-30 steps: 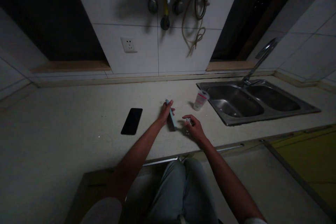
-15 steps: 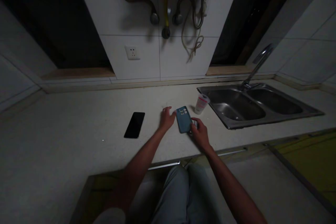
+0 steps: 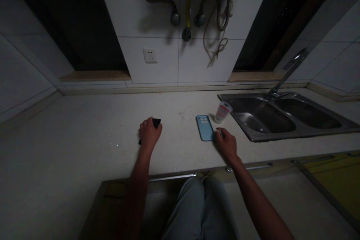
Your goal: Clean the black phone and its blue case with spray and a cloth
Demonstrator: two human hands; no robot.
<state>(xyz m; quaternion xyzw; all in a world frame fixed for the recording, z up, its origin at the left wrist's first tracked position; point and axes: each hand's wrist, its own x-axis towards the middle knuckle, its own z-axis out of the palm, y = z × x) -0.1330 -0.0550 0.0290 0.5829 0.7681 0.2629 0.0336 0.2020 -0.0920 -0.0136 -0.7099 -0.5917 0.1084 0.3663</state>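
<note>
My left hand [image 3: 150, 132] is closed over the black smartphone [image 3: 156, 123] on the counter at the left. Only the phone's top end and a bit of its lower left edge show past the fingers. A light blue phone case [image 3: 206, 129], with camera cutouts near its top, lies on the counter right of the middle. At the case's lower right edge, my right hand [image 3: 226, 143] rests with its fingers curled around a small pale thing, too dim to name. Just beyond that hand stands a clear plastic cup [image 3: 223, 112] with pink print.
A steel double sink [image 3: 261, 116] with a tall faucet [image 3: 289, 71] is set into the pale countertop [image 3: 92, 127] at the right. Pipes and a yellow hose [image 3: 188, 7] hang on the tiled wall, near a power socket [image 3: 150, 55]. Drawer handles run below the front edge.
My left hand has left the phone case and moved left onto the smartphone, closing on it. The case now lies flat on the counter. My right hand stays near its lower right edge.
</note>
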